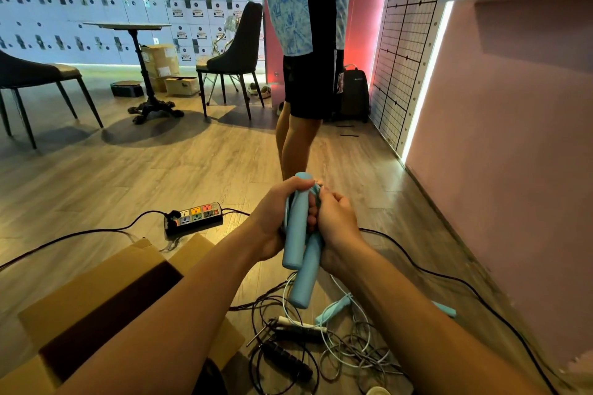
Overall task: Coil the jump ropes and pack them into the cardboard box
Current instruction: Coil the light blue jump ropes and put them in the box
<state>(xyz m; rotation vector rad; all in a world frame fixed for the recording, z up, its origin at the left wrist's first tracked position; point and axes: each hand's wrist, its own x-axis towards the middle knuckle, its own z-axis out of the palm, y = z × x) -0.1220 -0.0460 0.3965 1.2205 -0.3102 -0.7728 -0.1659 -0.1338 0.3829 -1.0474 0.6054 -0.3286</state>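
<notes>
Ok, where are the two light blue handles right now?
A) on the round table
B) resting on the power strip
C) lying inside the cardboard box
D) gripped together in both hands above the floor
D: the light blue handles sit side by side, clasped by the left hand and right hand above the tangled ropes on the floor, beside the open cardboard box.
</notes>
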